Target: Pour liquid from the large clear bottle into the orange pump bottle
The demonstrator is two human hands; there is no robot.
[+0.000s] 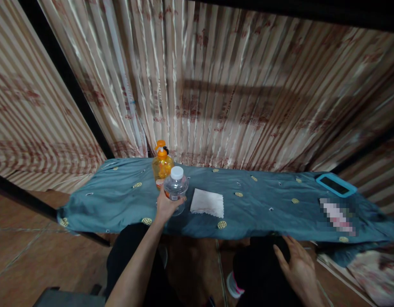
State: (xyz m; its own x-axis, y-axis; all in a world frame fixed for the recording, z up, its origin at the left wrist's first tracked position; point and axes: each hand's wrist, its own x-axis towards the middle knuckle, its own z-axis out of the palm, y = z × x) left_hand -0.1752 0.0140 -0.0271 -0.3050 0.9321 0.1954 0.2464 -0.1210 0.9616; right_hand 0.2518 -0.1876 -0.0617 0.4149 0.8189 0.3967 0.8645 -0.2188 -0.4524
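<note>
Left hand [166,207] grips a clear water bottle [176,187], white cap on, standing upright on the worktop [263,204], w/ teal cloth over it. Right hand [295,264] lies open and flat on the knee, holding nothing. Step looks like picking up or steadying the bottle; a lift needs a firm wrap, kept upright, clear of the orange pump bottle [161,164] just behind. Count: 2 bottles, 1 white napkin [208,203], 1 phone [335,184].

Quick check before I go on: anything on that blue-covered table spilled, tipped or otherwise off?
Nothing stands out. The left hand grips the clear bottle, upright and capped; the orange pump bottle stands behind it, the white napkin lies flat, and the phone rests near the far right corner. No spill shows on the cloth.
</note>
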